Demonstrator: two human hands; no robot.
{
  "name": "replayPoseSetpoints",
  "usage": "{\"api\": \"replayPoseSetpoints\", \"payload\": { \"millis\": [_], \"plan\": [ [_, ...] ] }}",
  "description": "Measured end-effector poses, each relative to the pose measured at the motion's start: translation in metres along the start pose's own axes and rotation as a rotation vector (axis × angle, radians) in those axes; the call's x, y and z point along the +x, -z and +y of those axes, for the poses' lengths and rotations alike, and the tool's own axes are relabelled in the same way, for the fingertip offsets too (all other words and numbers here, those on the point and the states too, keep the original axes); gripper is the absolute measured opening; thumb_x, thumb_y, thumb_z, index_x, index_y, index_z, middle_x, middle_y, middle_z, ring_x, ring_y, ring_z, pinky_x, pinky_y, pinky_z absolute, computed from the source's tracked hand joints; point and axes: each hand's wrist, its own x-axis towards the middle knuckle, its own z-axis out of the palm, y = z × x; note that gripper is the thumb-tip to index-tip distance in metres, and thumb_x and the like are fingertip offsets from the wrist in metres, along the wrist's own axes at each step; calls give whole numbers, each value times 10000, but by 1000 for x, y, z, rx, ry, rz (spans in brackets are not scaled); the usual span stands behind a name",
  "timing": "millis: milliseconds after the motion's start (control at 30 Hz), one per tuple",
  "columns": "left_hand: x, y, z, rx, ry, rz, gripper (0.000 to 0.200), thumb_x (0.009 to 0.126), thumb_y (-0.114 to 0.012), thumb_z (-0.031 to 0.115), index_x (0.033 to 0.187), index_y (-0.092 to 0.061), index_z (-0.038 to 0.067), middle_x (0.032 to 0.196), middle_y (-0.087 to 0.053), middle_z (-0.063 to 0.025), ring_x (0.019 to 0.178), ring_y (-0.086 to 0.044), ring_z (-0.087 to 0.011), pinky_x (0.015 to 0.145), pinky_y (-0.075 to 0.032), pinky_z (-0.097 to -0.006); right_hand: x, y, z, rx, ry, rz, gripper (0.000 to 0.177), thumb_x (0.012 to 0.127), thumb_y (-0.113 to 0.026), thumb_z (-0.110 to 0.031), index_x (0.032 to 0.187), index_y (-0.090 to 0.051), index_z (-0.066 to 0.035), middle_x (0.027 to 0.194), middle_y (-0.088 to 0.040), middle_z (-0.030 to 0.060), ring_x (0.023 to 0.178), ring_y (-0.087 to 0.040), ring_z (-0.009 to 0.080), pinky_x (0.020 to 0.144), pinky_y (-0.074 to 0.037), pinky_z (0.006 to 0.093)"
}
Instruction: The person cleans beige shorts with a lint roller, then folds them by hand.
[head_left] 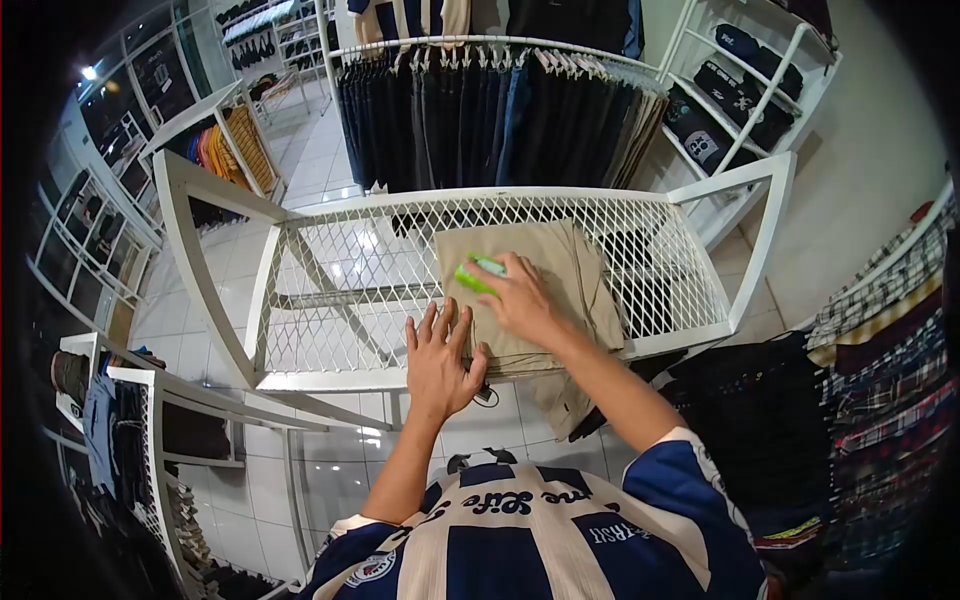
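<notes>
Head view: a white side shelf (195, 117) stood at far left, beyond the end of a white mesh rack (330, 381) set in front of the person.
Left hand (440, 355): lay flattened, back upward, fingers spread and grasping nothing; its thumb and index finger were at the left edge of a folded beige garment (565, 265), its other fingers over the mesh.
Green tool (468, 279): was on the garment's upper face, toward the left side. It looked small, light and hard-shelled, perhaps smooth enough to slip in a loose grip; its long sides seemed the best hold. Its underside was hidden, so its exact kind could not be told.
Right hand (525, 300): kept a narrow grip, fingers curled over the tool's top and thumb against the nearer side.
Beige garment: lay folded flat on the rack, slightly right of its middle, partly covered by the right hand. The cloth seemed soft, limp and hardly fragile, light enough to slide or wrinkle under a push; a flat palm by the edge suited steadying it, and two hands beneath the folds suited lifting.
Plaid shirts (885, 390): hung at far right, well apart from both hands.
</notes>
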Motion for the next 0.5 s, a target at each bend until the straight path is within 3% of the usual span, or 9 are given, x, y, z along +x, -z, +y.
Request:
{"api": "replayPoseSetpoints", "payload": {
  "millis": [67, 100, 167, 233, 300, 367, 400, 467, 500],
  "plan": [
    [-1, -2, -2, 8, 3, 14, 617, 886, -546, 390, 1400, -560, 49, 1499, -474, -195, 1401, -389, -427, 1188, -194, -595, 8, -4, 52, -246, 30, 87, 418, 919, -665, -203, 1336, -633, -210, 1157, -635, 185, 1070, -625, 375, 946, -502, 464],
    [2, -3, -3, 4, 6, 17, 617, 886, -546, 390, 1400, -560, 49, 1499, -474, -195, 1401, -389, -427, 1188, -194, -595, 22, 27, 62, -232, -380, -102, 409, 932, -636, -208, 1341, -618, -194, 1127, -628, 208, 1045, -619, 378, 928, -492, 475],
    [-1, -3, -1, -6, -7, 36, 614, 890, -541, 388, 1400, -558, 46, 1499, -473, -197, 1400, -389, -428, 1187, -192, -598, 29, 31, 111, -612, -387, 174, 412, 926, -628, -195, 1338, -606, -195, 1044, -613, 225, 958, -621, 384, 833, -505, 489],
    [2, -1, -1, -4, 1, 36, 618, 893, -537, 388, 1408, -551, 47, 1499, -473, -197, 1399, -389, -431, 1186, -191, -599, 42, 19, 114, -478, -448, 172, 425, 919, -645, -208, 1342, -614, -219, 1130, -587, 237, 1069, -576, 433, 898, -471, 524],
    [0, 0, -1, 5, 3, 10, 619, 896, -533, 387, 1413, -547, 48, 1499, -472, -199, 1399, -389, -432, 1187, -189, -599, 42, 13, 44, -127, -344, 34, 442, 910, -662, -226, 1350, -622, -249, 1198, -579, 233, 1131, -562, 435, 952, -455, 520],
    [-2, -1, 0, 7, 5, 7, 618, 896, -533, 387, 1412, -548, 48, 1500, -471, -198, 1399, -390, -430, 1187, -189, -599, 11, -25, 15, -81, 56, 38, 410, 911, -662, -248, 1320, -643, -275, 1168, -620, 215, 1048, -630, 394, 903, -505, 487],
    [0, -1, -1, 12, 7, 7, 617, 896, -532, 388, 1411, -549, 48, 1501, -470, -198, 1399, -390, -429, 1187, -190, -598, 10, -26, 31, -84, 52, 42, 410, 911, -662, -248, 1320, -643, -275, 1168, -620, 215, 1048, -630, 394, 903, -505, 487],
    [1, -2, -2, 10, 0, 7, 618, 896, -532, 390, 1411, -549, 50, 1501, -470, -197, 1399, -390, -428, 1187, -190, -599, 6, -5, 75, -313, -95, 64, 409, 912, -659, -259, 1321, -642, -249, 1153, -640, 213, 989, -654, 394, 872, -523, 493],
    [-1, -2, -1, 7, 3, 9, 618, 896, -532, 392, 1412, -549, 51, 1501, -470, -197, 1400, -390, -428, 1187, -190, -600, 14, 19, 99, -242, -401, -12, 415, 912, -652, -254, 1325, -637, -211, 1142, -631, 232, 1000, -638, 422, 872, -516, 512]
  ]
}}
